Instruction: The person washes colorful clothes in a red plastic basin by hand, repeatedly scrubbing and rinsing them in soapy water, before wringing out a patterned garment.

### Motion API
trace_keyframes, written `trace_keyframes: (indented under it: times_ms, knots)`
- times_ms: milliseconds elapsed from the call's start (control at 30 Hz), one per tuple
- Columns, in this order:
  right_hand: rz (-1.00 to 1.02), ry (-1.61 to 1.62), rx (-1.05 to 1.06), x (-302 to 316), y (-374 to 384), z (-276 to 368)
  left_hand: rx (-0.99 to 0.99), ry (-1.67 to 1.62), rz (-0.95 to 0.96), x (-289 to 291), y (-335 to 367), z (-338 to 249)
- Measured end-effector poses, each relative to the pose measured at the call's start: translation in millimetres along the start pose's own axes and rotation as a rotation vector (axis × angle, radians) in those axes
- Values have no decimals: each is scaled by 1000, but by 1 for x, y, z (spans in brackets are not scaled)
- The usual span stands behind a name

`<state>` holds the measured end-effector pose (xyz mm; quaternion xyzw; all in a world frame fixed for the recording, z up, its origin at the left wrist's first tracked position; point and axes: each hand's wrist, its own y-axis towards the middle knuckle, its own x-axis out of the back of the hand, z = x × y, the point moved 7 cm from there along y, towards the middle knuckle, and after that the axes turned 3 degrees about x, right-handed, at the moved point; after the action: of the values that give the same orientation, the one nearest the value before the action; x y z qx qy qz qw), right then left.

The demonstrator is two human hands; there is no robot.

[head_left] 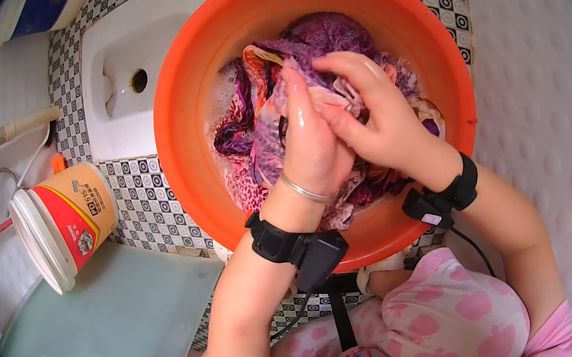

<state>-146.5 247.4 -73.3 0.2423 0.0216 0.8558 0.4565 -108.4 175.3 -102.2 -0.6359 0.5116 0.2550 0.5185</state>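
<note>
My left hand [313, 136] and my right hand [385, 116] meet over a wide orange basin [200, 185]. Folds of a pale pink-purple wet garment [269, 132] show between and around them. My left hand glistens with water; one digit points away from me, and its other fingers are mostly hidden. The forefinger and thumb of my right hand curve around a fold, the thumb tip against my left hand. Both hands seem closed on the garment, though the grip is partly covered. More wet laundry [326, 32], purple, red and patterned, lies heaped beneath, with suds along the left side.
A white squat toilet [131, 132] is set into the black-and-white tiled floor [146, 202] beyond the basin's left. A red-and-yellow bucket [77, 221] with a white rim stands at left, near a pale greenish panel [122, 327]. A white wall [551, 134] rises close at right.
</note>
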Motion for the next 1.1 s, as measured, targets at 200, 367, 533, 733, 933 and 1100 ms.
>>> trace_keyframes:
  times_ms: [200, 367, 533, 733, 933, 1100]
  knots:
    - [5, -172, 96, -8, -6, 12, 103, 92, -166, 11, -12, 9]
    - [29, -237, 157, -14, -4, 19, 152, -103, -20, 24, -16, 13]
    - [58, -229, 136, -14, -6, 21, 174, -104, -95, 36, -18, 16]
    - [188, 14, 77, -7, -13, 30, 52, 41, -257, 31, -13, -21]
    - [35, 93, -281, 15, -14, -13, -257, 993, -203, 7, -29, -41]
    - [205, 329, -386, 28, -6, -10, -386, 1446, 254, -21, -32, -18]
